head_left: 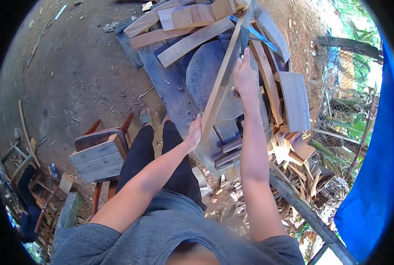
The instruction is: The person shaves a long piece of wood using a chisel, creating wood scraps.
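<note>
A long, narrow wooden strip [220,83] slants from near my body up across the workbench [161,84]. My left hand [194,133] is closed on its lower end, fingers against the side. My right hand [246,78] grips a tool with a long grey blade [245,39], index finger or thumb stretched toward the blade. The blade points away from me and overlaps the far part of the strip in this view. My palm hides most of the handle, and I cannot tell the tool's exact kind. Under the strip lies a round wooden slab [205,66].
Cut wooden blocks [192,17] are piled at the bench's far end, with a pale curved board [294,101] on the right. A blue strip [265,40] crosses the pile. A stool with a slatted board [97,161] stands left of my legs. Offcuts [314,176] and a blue tarp [364,203] are at right.
</note>
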Demonstrator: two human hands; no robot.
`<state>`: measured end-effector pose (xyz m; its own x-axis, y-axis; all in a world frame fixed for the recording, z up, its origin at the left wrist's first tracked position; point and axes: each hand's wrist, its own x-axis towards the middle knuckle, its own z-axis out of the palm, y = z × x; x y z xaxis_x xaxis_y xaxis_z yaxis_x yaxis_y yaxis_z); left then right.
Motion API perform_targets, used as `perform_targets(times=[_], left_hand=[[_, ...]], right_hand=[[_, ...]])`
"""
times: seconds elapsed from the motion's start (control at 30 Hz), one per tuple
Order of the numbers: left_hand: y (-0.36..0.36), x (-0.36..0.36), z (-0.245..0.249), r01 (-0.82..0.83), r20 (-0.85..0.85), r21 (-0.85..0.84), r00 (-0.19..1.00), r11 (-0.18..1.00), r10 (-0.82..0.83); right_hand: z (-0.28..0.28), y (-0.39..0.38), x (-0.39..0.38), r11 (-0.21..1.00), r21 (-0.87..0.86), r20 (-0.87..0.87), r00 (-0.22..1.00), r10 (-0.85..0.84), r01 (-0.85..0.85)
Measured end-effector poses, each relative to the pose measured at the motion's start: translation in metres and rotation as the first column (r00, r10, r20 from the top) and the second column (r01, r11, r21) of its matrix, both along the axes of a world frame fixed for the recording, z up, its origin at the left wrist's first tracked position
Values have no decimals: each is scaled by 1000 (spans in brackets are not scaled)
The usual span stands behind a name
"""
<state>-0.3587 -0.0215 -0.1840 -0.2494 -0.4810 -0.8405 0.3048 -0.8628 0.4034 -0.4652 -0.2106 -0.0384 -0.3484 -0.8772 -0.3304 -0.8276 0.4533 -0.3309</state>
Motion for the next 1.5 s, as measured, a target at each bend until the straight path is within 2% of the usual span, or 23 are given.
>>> perform_targets(times=[0.07, 0.1, 0.13, 0.17, 0.27, 0.37, 0.47, 0.57, 0.63, 0.77, 0.83, 0.87, 0.93, 0.97, 1.07, 1.13, 1.2, 1.23, 1.33, 1.37, 1.43, 1.5], left_hand=[[-5, -1, 2, 24, 27, -27, 999, 999, -23], [-5, 1, 6, 18, -18, -14, 1000, 1000, -18], [-8, 3, 9, 8, -60, -3, 998, 1000, -9], [-11, 4, 13, 7, -63, 0, 998, 1000, -7], [-6, 1, 17, 8, -20, -39, 1000, 999, -9], [-9, 2, 11, -30, 8, -42, 1000, 999, 30], [-10, 3, -1, 57, -1, -6, 998, 998, -57], [-4, -3, -4, 19, -26, -7, 999, 1000, -19], [-7, -1, 1, -65, -137, -34, 989, 997, 60], [-18, -6, -7, -95, -131, -25, 987, 995, 90], [-27, -10, -23, -24, 47, -17, 999, 1000, 24], [-20, -10, -25, -16, 53, -20, 998, 1000, 17], [-16, -8, -18, -79, -91, -152, 994, 985, 66], [-10, -8, -8, -120, -52, -109, 992, 987, 115], [-2, -4, -8, -61, -49, -75, 997, 995, 57], [-3, -3, -14, -8, -62, -106, 998, 994, 1], [-8, -4, 1, -112, -70, -70, 992, 991, 108], [-11, 1, 11, -55, -85, -48, 995, 997, 51], [-14, 3, 14, -22, -38, 6, 999, 1000, 22], [-17, 0, 13, -26, -49, 0, 998, 1000, 26], [-10, -1, 6, -86, -62, -142, 995, 986, 77], [-13, -3, -1, -76, -25, -130, 997, 989, 74]], right_hand=[[5, 32, 12, 996, -74, -44, 998, 46, -49], [20, 63, 27, 998, 55, 18, 1000, 13, -14], [13, 101, 31, 998, 36, 20, 998, 60, -61], [22, 134, 42, 992, 118, 37, 998, 46, -50], [34, 168, 51, 976, 215, 82, 996, 19, -36], [15, 101, 28, 997, -4, -5, 997, 79, -79], [11, 64, 23, 998, 52, -13, 1000, 21, -20], [22, 140, 49, 998, 30, 20, 998, 58, -59], [36, 184, 63, 985, 164, 64, 997, 39, -49], [32, 175, 60, 991, 98, 35, 996, 85, -88], [28, 170, 57, 989, 118, 4, 996, 87, -86], [28, 171, 58, 988, 132, -22, 996, 87, -84], [19, 199, 65, 994, 95, 2, 998, 62, -62], [13, 212, 69, 996, 76, 23, 999, 42, -43], [24, 232, 78, 987, 157, 54, 998, 16, -24], [26, 203, 70, 995, 99, -2, 999, 34, -34], [17, 157, 51, 999, 46, -12, 1000, 12, -11], [13, 138, 43, 1000, 12, -10, 1000, -9, 9], [11, 133, 45, 1000, 8, -24, 999, -25, 25], [15, 155, 53, 1000, 14, -32, 999, -9, 9], [24, 208, 70, 994, 108, 39, 999, -29, 25], [24, 211, 71, 994, 110, 27, 1000, -4, 1]])
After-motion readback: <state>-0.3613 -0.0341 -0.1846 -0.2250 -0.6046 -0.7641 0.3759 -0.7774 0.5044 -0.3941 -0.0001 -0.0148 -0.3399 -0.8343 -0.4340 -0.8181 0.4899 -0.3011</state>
